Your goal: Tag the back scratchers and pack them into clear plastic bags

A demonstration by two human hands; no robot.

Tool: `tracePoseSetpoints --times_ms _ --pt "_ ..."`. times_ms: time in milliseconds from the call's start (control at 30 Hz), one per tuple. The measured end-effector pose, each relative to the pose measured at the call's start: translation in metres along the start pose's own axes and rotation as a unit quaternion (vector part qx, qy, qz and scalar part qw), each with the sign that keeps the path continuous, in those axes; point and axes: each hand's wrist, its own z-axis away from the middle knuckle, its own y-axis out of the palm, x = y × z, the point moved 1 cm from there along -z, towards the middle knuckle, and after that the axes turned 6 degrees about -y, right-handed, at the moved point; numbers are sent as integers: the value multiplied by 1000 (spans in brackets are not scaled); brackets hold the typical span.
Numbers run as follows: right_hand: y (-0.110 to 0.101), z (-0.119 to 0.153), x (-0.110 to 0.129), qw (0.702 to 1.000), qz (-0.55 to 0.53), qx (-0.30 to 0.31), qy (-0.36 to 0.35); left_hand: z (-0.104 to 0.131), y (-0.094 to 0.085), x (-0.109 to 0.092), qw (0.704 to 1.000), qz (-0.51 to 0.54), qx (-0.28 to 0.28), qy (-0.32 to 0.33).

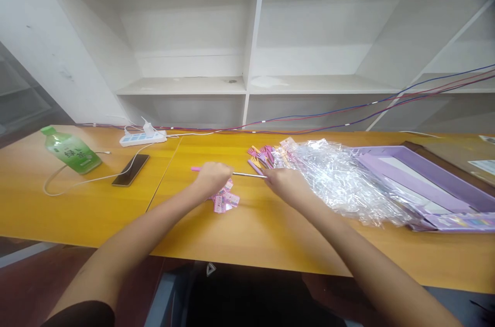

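Note:
A thin metal rod (249, 175) with a pink handle (196, 168) stretches level between my hands above the table. My left hand (215, 178) is closed around its handle part, and my right hand (283, 182) is closed on the other end, whose tip is hidden by the fingers. Under and beside my left hand lie small pink printed cards (226, 202). Just behind my right hand is a bunch of pink, purple and orange hand-shaped pieces with handles (262, 156), next to a heap of clear plastic wrappers (342, 180).
A purple open box (410, 154) and cardboard (452, 154) are at the right. On the left lie a green bottle (73, 150), a phone (130, 170) and a white power strip (143, 137) with cables. White shelving (181, 85) stands behind the table (255, 234).

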Motion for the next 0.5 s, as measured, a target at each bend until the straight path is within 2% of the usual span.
tracePoseSetpoints --times_ms 67,133,200,233,333,500 --pt "-3 28 -51 1000 -2 -9 15 13 -7 39 999 -16 0 -33" --pt "-5 63 -109 994 36 -51 86 30 -11 80 997 -31 0 -67" --pt "-2 97 -155 994 33 -55 87 48 -9 111 996 -41 11 -80" --pt "1 110 -171 995 29 -50 81 54 -6 120 996 -54 14 -72" --pt "7 131 -185 996 20 -51 72 63 3 127 995 -77 25 -56" --pt "7 130 -169 996 6 -50 77 59 6 115 994 -90 26 -52"
